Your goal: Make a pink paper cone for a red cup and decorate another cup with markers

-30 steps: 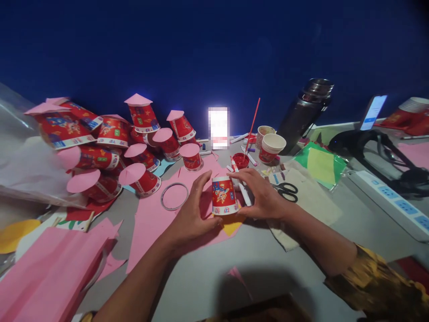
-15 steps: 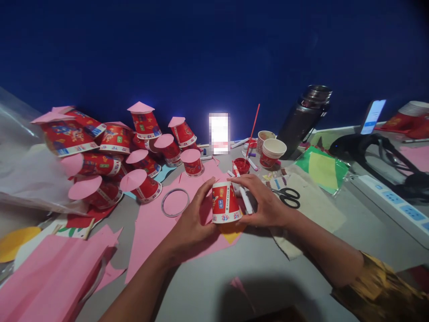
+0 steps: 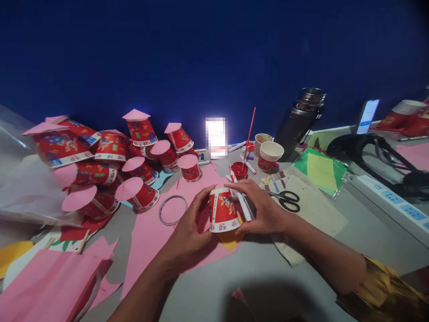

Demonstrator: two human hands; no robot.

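Both hands, the left hand point(image 3: 191, 226) and right hand point(image 3: 264, 208), clasp an upside-down red paper cup point(image 3: 223, 210) between them, standing on pink paper point(image 3: 150, 228) on the surface point(image 3: 201, 290), scissors point(image 3: 286, 200) nearby.

1. Upturned red printed paper cup point(image 3: 224, 210) has turned betw. the hands: the blue label seen 0.5 s ago is gone, cartoon print faces the camera again.
2. Cup leaned w/ its top towards the left hand 0.5 s ago; now nearly upright.
3. Left hand point(image 3: 190, 226) fingertips closed in, now on cup's top rim.
4. Right hand point(image 3: 264, 210) fingers lie flatter over cup's top.
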